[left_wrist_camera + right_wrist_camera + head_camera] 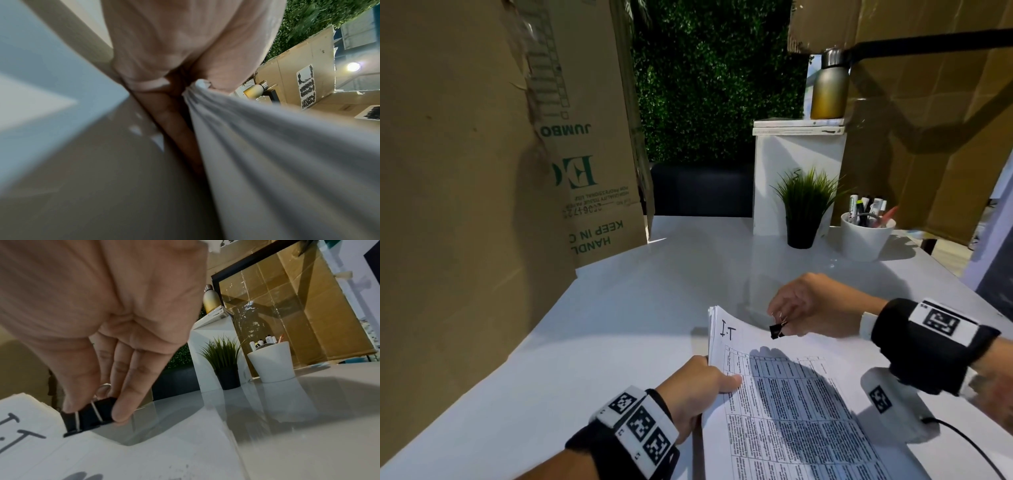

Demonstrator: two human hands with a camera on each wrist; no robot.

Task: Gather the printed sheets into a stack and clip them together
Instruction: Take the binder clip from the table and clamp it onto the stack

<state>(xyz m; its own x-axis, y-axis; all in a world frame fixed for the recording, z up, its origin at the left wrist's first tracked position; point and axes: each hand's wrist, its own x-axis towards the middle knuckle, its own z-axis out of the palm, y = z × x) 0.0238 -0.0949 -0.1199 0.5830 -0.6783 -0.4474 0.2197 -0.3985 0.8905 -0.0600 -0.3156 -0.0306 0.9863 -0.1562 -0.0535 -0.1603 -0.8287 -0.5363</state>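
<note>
Leftmost, a tall cardboard box (482, 144) with green print stands on the white table (592, 329). Next to it comes the left hand (697, 389), which grips the near-left edge of the stack of printed sheets (787, 404): the thumb lies on top of the front page and the fingers curl underneath, as the left wrist view shows with the paper edges (267, 146) fanning out from the grip. That stack lies on the table in front of the person, its far end lifted and bowed, with "I.T" handwritten above a printed grid. At the far edge of the sheets, the right hand (808, 308) pinches a black binder clip (777, 330) between thumb and fingertips (121, 412); the clip's mouth sits right at the top edge of the paper, its wire handles pointing up into the fingers. Further right and back stand a small potted plant (804, 205), a white cup of pens (866, 233), and a metal bottle (828, 85) on books atop a white stand.
</note>
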